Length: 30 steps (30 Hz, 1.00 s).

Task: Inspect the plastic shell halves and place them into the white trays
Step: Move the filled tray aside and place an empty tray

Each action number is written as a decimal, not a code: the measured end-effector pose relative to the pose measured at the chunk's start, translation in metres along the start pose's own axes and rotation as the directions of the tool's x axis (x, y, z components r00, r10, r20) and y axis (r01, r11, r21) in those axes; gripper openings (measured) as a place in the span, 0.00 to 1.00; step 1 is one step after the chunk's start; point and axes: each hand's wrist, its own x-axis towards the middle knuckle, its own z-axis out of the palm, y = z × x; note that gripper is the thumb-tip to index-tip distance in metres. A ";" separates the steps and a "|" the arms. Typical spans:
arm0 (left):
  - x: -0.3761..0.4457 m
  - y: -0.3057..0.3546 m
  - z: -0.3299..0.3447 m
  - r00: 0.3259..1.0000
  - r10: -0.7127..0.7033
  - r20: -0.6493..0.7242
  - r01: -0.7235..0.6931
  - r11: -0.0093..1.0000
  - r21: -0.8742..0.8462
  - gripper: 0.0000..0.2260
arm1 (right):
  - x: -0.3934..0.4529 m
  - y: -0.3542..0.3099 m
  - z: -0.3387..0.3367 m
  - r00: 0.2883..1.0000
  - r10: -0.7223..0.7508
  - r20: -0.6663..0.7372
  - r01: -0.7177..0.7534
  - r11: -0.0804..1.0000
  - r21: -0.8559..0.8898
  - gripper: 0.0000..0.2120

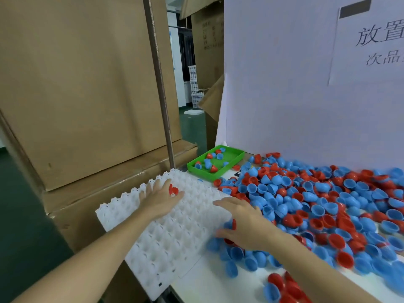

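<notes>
The left hand (160, 199) lies on the white tray (175, 232), fingers narrowed around 1 red shell half (173, 190). The right hand (242, 224) rests at the tray's right edge with fingers spread, touching the pile of blue and red shell halves (317, 204) covering the table (218, 285). A green tray (231, 162) behind holds a few more.

Two bare forearms and two bare hands are seen from the head camera. No sleeve, glove, watch or ring is visible on either limb within the frame. The left hand (160, 199) is joined to a forearm that is shown bare as far as the lower left edge of the view. The right hand (242, 224) is joined to a forearm that is shown bare as far as the lower right edge. Fingernails are cut short and unpainted where they can be made out.
</notes>
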 end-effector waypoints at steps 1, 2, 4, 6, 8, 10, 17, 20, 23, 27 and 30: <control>0.003 -0.007 -0.004 0.998 -0.021 -0.063 0.021 1.000 -0.006 0.36 | 0.004 -0.003 0.006 1.000 0.014 0.014 -0.013 1.000 -0.018 0.34; 0.006 -0.016 -0.010 0.990 -0.053 -0.131 0.053 0.999 -0.006 0.37 | 0.008 -0.005 0.011 0.999 0.028 0.018 -0.027 0.998 -0.050 0.33; 0.015 -0.040 -0.022 0.969 -0.151 -0.194 0.153 0.988 -0.003 0.41 | 0.012 -0.006 0.018 1.000 0.029 0.001 -0.028 0.988 -0.150 0.31; 0.027 -0.065 -0.030 0.969 -0.232 -0.081 0.226 0.971 -0.075 0.45 | 0.015 -0.004 0.020 0.999 0.004 -0.041 -0.012 0.976 -0.216 0.27; 0.034 -0.078 -0.031 0.959 -0.237 0.155 0.270 0.928 -0.256 0.49 | 0.018 -0.004 0.020 0.997 -0.009 -0.075 -0.009 0.972 -0.234 0.24; 0.037 -0.081 -0.028 0.952 -0.214 0.220 0.268 0.928 -0.258 0.47 | 0.020 -0.006 0.021 0.996 -0.011 -0.085 -0.009 0.973 -0.232 0.20; 0.039 -0.078 -0.037 0.988 -0.153 0.010 0.153 0.988 -0.026 0.37 | 0.023 -0.005 0.016 0.984 -0.012 -0.179 -0.001 0.997 -0.073 0.29; 0.032 -0.065 -0.062 0.991 -0.120 -0.063 0.119 0.993 -0.021 0.41 | 0.021 -0.002 0.006 0.972 0.000 -0.234 0.000 1.000 0.002 0.31; 0.023 -0.048 -0.089 0.992 -0.082 -0.092 0.070 0.990 -0.123 0.39 | 0.011 0.006 -0.010 0.951 0.000 -0.308 0.005 1.000 0.015 0.32; -0.001 -0.006 -0.118 0.998 0.002 -0.069 -0.014 0.985 -0.171 0.38 | -0.019 0.035 -0.039 0.909 -0.017 -0.416 0.016 1.000 -0.006 0.30; -0.029 0.041 -0.128 0.997 0.076 -0.018 -0.078 0.978 -0.192 0.35 | -0.057 0.065 -0.069 0.874 -0.040 -0.484 0.009 0.998 -0.066 0.35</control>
